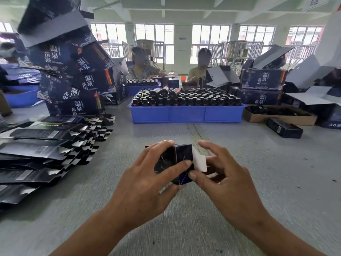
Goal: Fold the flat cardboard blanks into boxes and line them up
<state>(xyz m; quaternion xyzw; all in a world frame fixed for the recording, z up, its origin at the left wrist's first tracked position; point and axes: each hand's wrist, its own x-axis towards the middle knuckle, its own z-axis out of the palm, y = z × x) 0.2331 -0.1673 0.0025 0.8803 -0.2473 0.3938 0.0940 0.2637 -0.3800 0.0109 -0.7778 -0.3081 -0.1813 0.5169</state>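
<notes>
1. Presently, a small dark box (175, 163) is held above the grey table (258, 182), at the centre of the view, between both hands.
2. Left hand (147, 183): fingers curled over the top and left face of the box, thumb laid across its near face. Grip is firm on the box.
3. Right hand (223, 174): sits just to the right of the box, thumb tip pressed against the lower right corner, fingers curled around the white flap (200, 163) that stands out from the box's right end. It grips that flap and end (the fingertips behind the flap cannot be seen).
4. Box condition: the end facing the camera shows folded panels meeting on a diagonal seam; the white flap is not tucked in.
5. Flat blanks (42, 145) lie fanned in an overlapping stack on the table to the left, well apart from the hands.
6. Behind that stack, larger printed cartons (77, 85) are piled unevenly, several tilted.
7. A blue tray (186, 113) packed with dark-capped bottles (203, 98) stands beyond the hands, mid-table.
8. To the right: a shallow brown cardboard tray (280, 117) and one small closed dark box (284, 128) beside it.
9. Two seated people (199, 71) work at the far side.
</notes>
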